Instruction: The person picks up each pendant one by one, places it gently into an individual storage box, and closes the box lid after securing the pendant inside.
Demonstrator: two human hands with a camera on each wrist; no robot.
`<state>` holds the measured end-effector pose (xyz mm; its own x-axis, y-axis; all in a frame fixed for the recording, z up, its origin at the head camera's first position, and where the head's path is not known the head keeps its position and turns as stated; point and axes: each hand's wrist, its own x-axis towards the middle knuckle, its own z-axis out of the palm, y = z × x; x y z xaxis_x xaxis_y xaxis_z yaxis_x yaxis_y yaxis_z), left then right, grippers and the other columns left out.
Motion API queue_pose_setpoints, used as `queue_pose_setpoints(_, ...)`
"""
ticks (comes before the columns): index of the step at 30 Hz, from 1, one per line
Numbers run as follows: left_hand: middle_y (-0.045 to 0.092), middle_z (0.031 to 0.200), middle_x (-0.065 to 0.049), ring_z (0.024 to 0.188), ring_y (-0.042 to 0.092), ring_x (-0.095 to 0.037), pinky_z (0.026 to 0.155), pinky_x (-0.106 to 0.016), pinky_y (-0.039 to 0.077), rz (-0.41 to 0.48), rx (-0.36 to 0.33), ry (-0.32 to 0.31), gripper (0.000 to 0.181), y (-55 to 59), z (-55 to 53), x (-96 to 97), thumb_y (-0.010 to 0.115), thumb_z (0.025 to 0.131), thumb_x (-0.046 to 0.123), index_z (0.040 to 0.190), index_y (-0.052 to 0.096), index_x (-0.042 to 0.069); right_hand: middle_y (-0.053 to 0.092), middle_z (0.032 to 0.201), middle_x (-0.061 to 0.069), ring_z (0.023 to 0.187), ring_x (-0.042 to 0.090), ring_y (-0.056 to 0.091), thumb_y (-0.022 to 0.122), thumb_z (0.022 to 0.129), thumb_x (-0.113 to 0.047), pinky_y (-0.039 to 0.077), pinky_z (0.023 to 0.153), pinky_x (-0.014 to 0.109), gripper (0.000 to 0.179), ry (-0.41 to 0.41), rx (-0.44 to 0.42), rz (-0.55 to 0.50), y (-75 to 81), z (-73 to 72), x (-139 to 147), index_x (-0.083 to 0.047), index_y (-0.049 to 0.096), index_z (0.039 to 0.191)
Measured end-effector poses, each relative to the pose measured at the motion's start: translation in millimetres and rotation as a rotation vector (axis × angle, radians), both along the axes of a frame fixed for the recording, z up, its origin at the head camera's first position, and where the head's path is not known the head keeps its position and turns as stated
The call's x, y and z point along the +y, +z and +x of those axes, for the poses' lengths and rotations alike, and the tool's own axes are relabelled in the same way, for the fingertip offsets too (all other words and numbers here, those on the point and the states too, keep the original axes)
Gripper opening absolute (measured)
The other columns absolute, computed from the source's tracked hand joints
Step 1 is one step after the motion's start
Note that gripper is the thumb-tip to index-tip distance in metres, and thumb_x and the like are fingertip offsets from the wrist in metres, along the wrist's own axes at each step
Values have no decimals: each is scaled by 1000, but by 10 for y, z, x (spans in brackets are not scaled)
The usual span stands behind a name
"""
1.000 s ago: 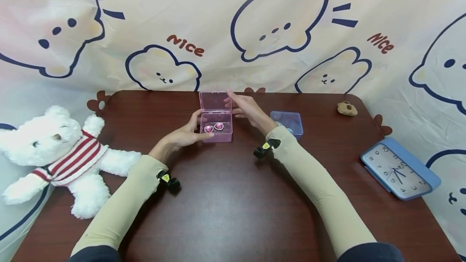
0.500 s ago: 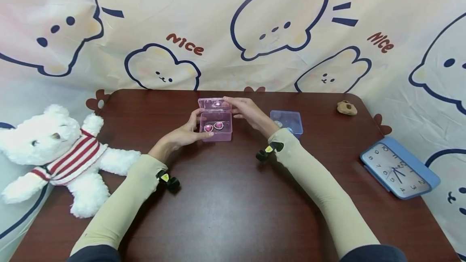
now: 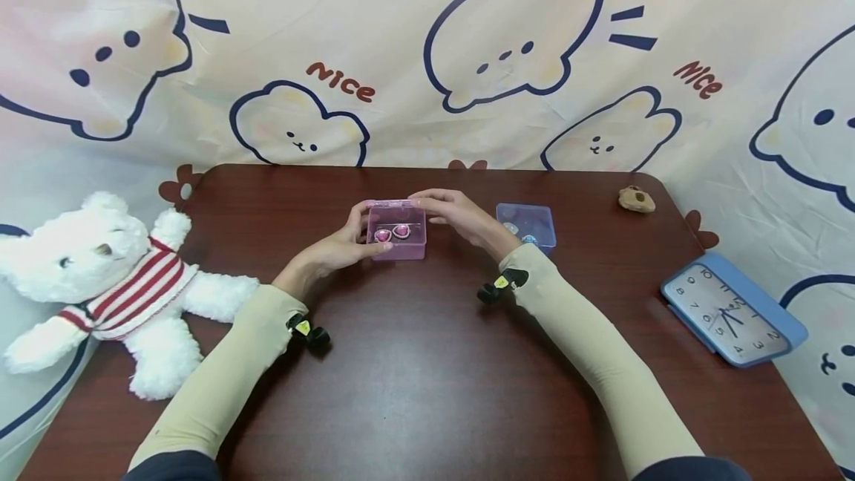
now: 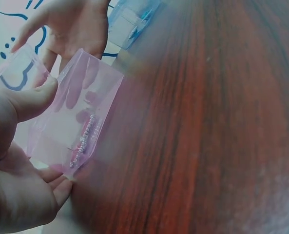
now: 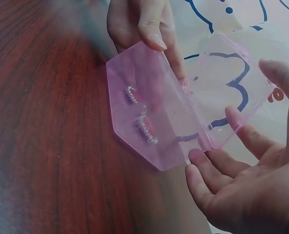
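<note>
A small see-through pink plastic box [image 3: 411,249] stands near the table's far edge. Inside lie two pink ornaments [image 3: 401,231] edged with shiny beads. My left hand [image 3: 339,243] grips the box at its left side, thumb at the front. In the right wrist view, the hinged lid [image 5: 224,85] is raised; from the head it appears nearly edge-on. My right hand [image 3: 464,220] is at the box's right side, its nearly straight fingers touching the lid's right edge and the box's side.
Right of the pink box is a see-through blue box [image 3: 531,217] with small things in it. A white teddy bear [image 3: 147,280] lies at the left. A blue clock [image 3: 731,310] and a tan stone-like object [image 3: 636,199] are at the right.
The pink box's lid has swung from upright forward towards me, with my right hand at it. My left hand and the box have stayed in place.
</note>
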<state>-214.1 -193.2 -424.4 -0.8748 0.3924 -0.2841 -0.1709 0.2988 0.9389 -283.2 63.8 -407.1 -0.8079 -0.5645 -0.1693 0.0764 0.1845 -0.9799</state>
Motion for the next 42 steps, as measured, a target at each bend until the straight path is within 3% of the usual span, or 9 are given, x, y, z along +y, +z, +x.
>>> queue_pose_setpoints(7, 19, 169, -13, 152, 30, -42, 127, -61, 17, 12, 9, -18, 101, -2, 0, -6, 72, 97, 26, 160, -7, 28, 60, 144, 6, 135, 26, 53, 72, 95, -29, 37, 122, 52, 44, 49, 19, 24, -75, 40, 66, -16, 65, 137)
queue_pose_setpoints(13, 9, 173, -11, 159, 10, -38, 128, -63, 8, 43, -29, -50, 100, -9, -15, -81, 67, 99, 33, 161, -10, 30, 60, 146, 5, 135, 24, 54, 76, 93, -23, 38, 121, 50, 46, 61, 35, 21, -114, 56, 76, -16, 66, 137)
queue_pose_setpoints(19, -4, 175, -5, 162, -8, -29, 126, -66, -5, -18, -48, -83, 92, 5, -11, -145, 55, 102, 52, 162, -13, 35, 56, 150, 6, 140, 26, 53, 76, 92, -17, 39, 120, 50, 48, 80, 40, 4, -116, 70, 75, -15, 64, 139)
queue_pose_setpoints(22, -11, 174, -4, 161, -15, -26, 126, -64, -8, -34, -56, -95, 88, 6, -5, -153, 50, 105, 52, 162, -16, 37, 55, 151, 5, 142, 26, 51, 79, 90, -16, 38, 121, 50, 51, 74, 29, 12, -129, 79, 72, -16, 64, 139)
queue_pose_setpoints(28, -13, 174, -3, 161, -14, -25, 127, -63, -6, -59, -52, -102, 91, 4, 0, -153, 52, 105, 47, 161, -19, 37, 54, 152, 5, 145, 27, 48, 81, 87, -11, 35, 123, 50, 57, 76, 7, 0, -176, 84, 59, -15, 62, 140)
queue_pose_setpoints(34, -16, 173, -5, 160, -14, -28, 126, -64, -7, -39, -45, -121, 93, -12, 8, -153, 53, 105, 42, 161, -22, 34, 53, 153, 5, 147, 28, 47, 82, 86, -9, 42, 119, 47, 62, 87, 62, 23, -241, 109, 34, -14, 59, 143)
queue_pose_setpoints(42, -15, 171, -6, 158, -14, -30, 125, -65, -9, -24, -58, -133, 93, -5, 3, -144, 53, 106, 37, 160, -23, 34, 48, 154, 8, 142, 30, 51, 81, 87, -7, 45, 115, 45, 63, 126, 129, 84, -206, 162, -3, -14, 56, 145)
